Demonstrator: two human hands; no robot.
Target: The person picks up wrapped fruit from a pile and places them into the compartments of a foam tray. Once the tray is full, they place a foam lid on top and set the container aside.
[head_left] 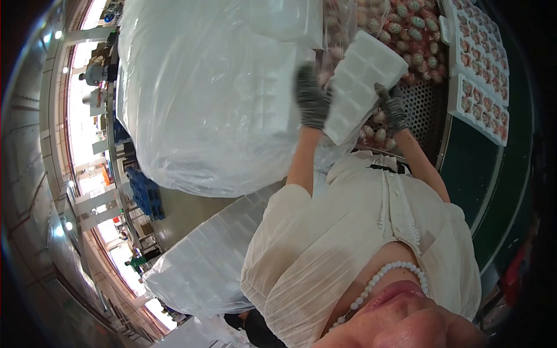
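Note:
A white moulded tray point(362, 81) with rows of square pockets is held tilted in front of me. My right hand point(394, 110), in a grey striped glove, is closed on its right edge, thumb lying over the top face. My left hand point(312, 98), gloved the same way, is smeared by motion at the tray's left edge, beside a plastic-wrapped stack of white trays point(272, 98). Eggs point(415, 35) with a pink-red coating lie beyond the held tray, and a few more eggs point(374, 133) sit below its lower right edge.
A perforated metal surface point(420, 107) borders the eggs. To the right, egg-filled white trays point(478, 107) rest on a green surface point(470, 168). Another plastic-covered stack point(203, 255) stands at lower left, with blue pallets point(145, 194) and people farther off.

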